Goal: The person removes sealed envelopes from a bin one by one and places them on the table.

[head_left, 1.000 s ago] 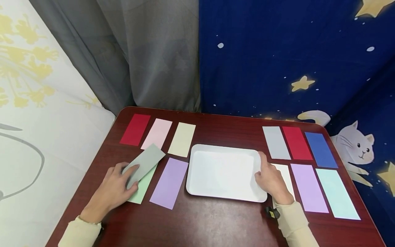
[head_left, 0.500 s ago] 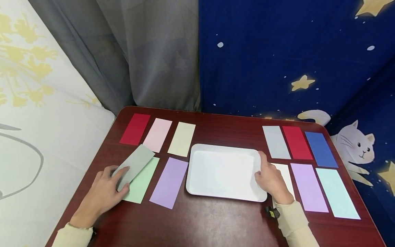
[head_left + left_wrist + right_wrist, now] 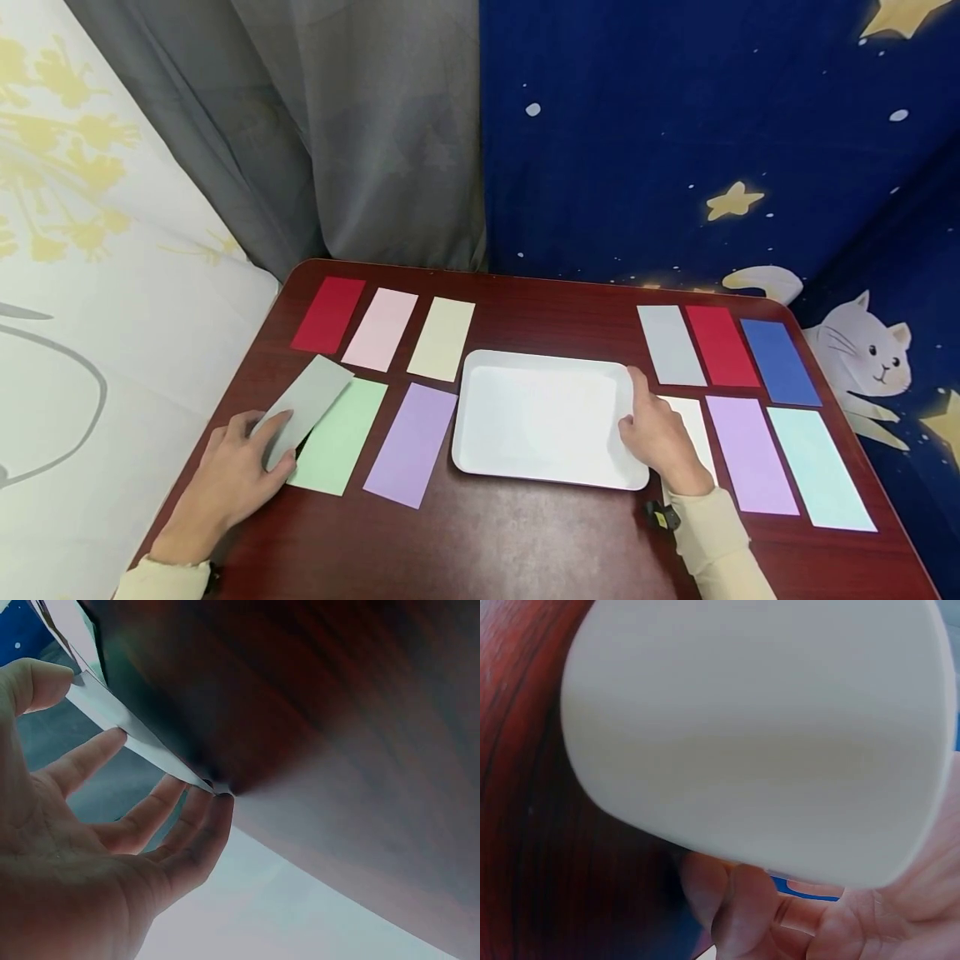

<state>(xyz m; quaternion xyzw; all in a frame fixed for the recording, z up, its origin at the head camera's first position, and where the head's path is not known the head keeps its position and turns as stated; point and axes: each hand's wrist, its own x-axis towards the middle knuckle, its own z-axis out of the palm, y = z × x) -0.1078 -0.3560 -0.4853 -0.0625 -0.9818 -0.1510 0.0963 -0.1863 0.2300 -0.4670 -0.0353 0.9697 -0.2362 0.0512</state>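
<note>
My left hand (image 3: 228, 483) holds a light grey paper card (image 3: 317, 398) at the table's left side, thumb and fingertips at its edges. Seen from the left wrist, that card (image 3: 124, 724) is a thin pale strip along the fingertips. It sits slanted and overlaps the upper left of a light green card (image 3: 341, 437). At the table's middle is a white shallow tray (image 3: 543, 417). My right hand (image 3: 663, 437) grips the tray's right end, thumb over the rim; in the right wrist view curled fingers (image 3: 750, 907) show beside its wall.
Red (image 3: 328, 315), pink (image 3: 380, 329), cream (image 3: 441, 339) and purple (image 3: 411, 444) cards lie left of the tray. To its right are grey (image 3: 672, 346), red (image 3: 722, 346), blue (image 3: 781, 362), white (image 3: 690, 425), lilac (image 3: 752, 454) and mint (image 3: 822, 468) cards. Curtains hang behind the table.
My left hand has moved left and toward the near edge with the grey card, uncovering more of the green and pink cards. The right hand and tray stay put.
</note>
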